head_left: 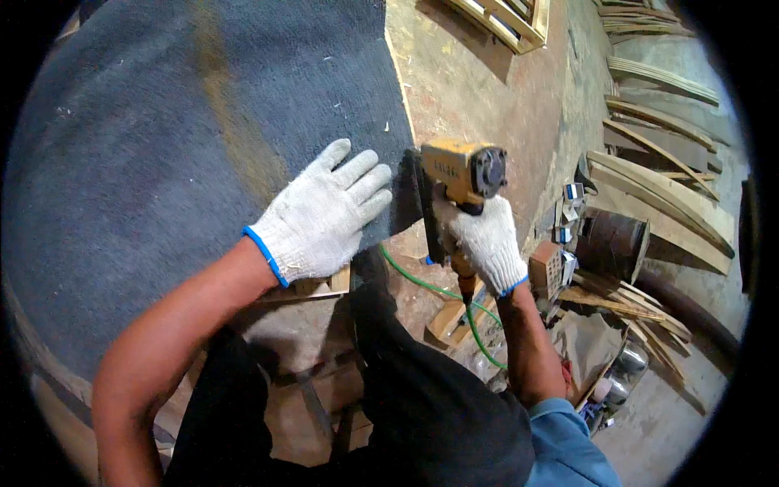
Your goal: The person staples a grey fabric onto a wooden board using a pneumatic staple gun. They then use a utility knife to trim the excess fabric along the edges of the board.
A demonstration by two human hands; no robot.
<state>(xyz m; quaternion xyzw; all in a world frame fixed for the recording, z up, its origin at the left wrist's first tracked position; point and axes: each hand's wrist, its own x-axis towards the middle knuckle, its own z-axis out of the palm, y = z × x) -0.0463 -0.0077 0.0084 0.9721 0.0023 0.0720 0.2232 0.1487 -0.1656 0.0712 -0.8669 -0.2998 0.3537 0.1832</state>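
A large dark blue-grey sheet of fabric or matting (146, 178) with a yellowish-brown streak covers the left side. My left hand (320, 215), in a white knit glove with a blue cuff, lies flat near its right edge, fingers spread. In my right hand (487, 243), gloved the same way, is a yellow and black air-powered nail or staple gun (450, 166). A green air hose (483, 345) runs from its handle. The gun's nose is beside the sheet's corner; whether it touches is hidden. Pale wooden framing (337, 282) shows under the sheet's near edge.
Another slatted wooden frame (511, 28) lies at the top. To the right are curved boards (665, 195), a rusty drum (613, 243), a brick (545, 268) and small boxes (573, 193). Wood scraps (629, 304) and a clear jar (629, 361) are nearer. My knees are below.
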